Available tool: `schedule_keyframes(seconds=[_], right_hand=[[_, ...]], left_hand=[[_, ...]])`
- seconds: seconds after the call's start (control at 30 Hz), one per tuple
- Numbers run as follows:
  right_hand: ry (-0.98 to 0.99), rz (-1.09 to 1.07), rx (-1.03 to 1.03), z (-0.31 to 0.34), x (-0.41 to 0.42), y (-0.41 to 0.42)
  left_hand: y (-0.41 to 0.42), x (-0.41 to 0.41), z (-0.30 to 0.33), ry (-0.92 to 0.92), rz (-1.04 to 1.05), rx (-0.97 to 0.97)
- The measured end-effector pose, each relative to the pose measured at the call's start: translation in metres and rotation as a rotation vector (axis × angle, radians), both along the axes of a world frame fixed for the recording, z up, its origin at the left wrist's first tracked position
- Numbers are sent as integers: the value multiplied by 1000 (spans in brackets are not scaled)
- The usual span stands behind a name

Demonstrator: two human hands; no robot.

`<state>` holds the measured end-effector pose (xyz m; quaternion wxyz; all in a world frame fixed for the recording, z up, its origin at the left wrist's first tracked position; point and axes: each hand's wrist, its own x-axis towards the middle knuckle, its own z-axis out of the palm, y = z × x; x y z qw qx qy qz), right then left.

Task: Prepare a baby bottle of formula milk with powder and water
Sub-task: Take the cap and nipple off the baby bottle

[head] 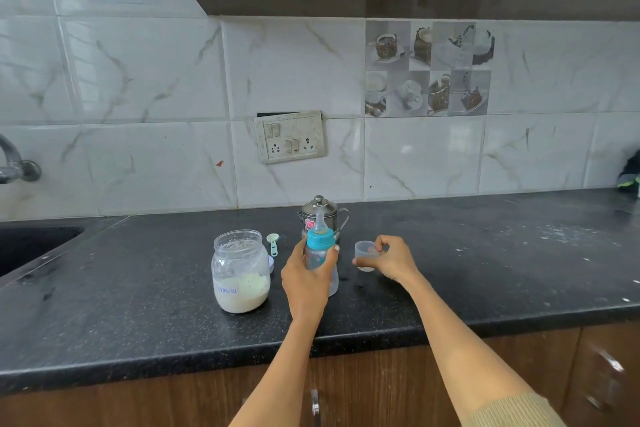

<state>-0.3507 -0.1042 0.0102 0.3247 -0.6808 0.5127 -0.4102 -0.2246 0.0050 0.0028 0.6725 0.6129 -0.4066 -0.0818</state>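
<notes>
My left hand (pixel 306 279) grips the clear baby bottle (pixel 320 255), which stands upright on the black counter (pixel 138 305) with its blue collar and teat on. My right hand (pixel 388 258) holds the bottle's clear cap (pixel 364 253), mouth up, just right of the bottle and low over the counter. An open plastic jar (pixel 241 270), about a third full of white formula powder, stands left of the bottle. A pale green scoop (pixel 273 243) lies behind the jar. A small lidded steel jug (pixel 322 211) stands right behind the bottle.
A sink (pixel 31 246) is sunk into the counter at far left, with a tap (pixel 15 163) above it. A wall socket panel (pixel 290 136) is on the tiles. Part of a white lid (pixel 271 265) peeks out behind the jar. A dark object (pixel 630 177) sits at far right.
</notes>
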Motion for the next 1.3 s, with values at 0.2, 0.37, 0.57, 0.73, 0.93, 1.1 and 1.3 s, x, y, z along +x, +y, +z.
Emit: schedule_keyframes(seconds=[0.2, 0.37, 0.57, 0.73, 0.93, 1.1, 1.3], right_hand=[[52, 7, -48, 2, 1, 6], [69, 150, -28, 38, -9, 13], [116, 300, -243, 118, 27, 40], [691, 332, -211, 131, 70, 65], [955, 311, -189, 125, 76, 68], [921, 409, -145, 129, 75, 60], [869, 659, -86, 140, 72, 56]], left_hand=[[-1, 0, 0, 16, -10, 13], [-1, 1, -1, 27, -20, 0], [-1, 2, -2, 61, -18, -25], [1, 0, 0, 75, -40, -45], [2, 1, 0, 60, -36, -45], [3, 1, 0, 62, -39, -45], [2, 2, 1, 75, -66, -54]])
